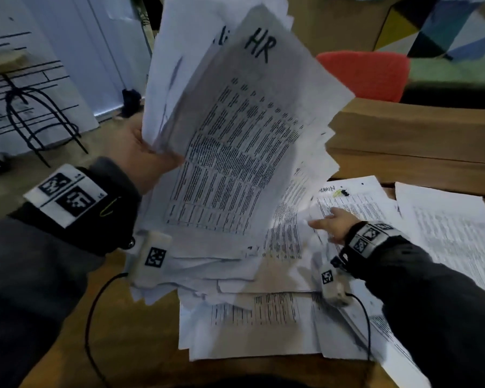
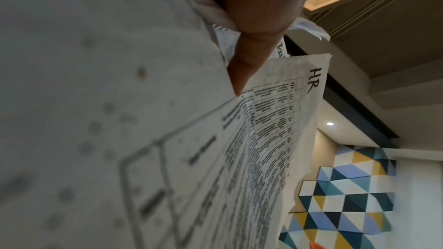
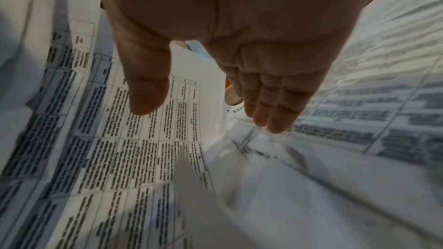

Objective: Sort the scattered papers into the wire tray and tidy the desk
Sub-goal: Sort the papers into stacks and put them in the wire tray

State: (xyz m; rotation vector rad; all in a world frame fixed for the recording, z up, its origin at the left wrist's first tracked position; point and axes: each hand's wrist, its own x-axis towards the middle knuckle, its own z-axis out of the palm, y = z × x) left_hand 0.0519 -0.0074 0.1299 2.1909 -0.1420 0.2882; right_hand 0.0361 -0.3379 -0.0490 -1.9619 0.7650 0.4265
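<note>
My left hand (image 1: pixel 149 156) grips a thick, loose stack of printed sheets (image 1: pixel 235 141) by its left edge and holds it upright above the desk; the front sheet is marked "HR" (image 1: pixel 259 44). In the left wrist view the thumb (image 2: pixel 251 26) pinches that stack of sheets (image 2: pixel 167 158). My right hand (image 1: pixel 332 224) is flat with straight fingers, just over a sheet marked "ADMIN" (image 1: pixel 356 200) on the desk. The right wrist view shows the right hand's fingers (image 3: pixel 271 105) spread above printed tables (image 3: pixel 120 139). No wire tray is in view.
More printed papers (image 1: pixel 263 317) lie spread over the wooden desk (image 1: pixel 409 152), with another sheet (image 1: pixel 454 231) at the right. A red chair (image 1: pixel 367 74) stands beyond the desk. A black metal stool (image 1: pixel 31 113) stands at the left. Cables run from both wrists.
</note>
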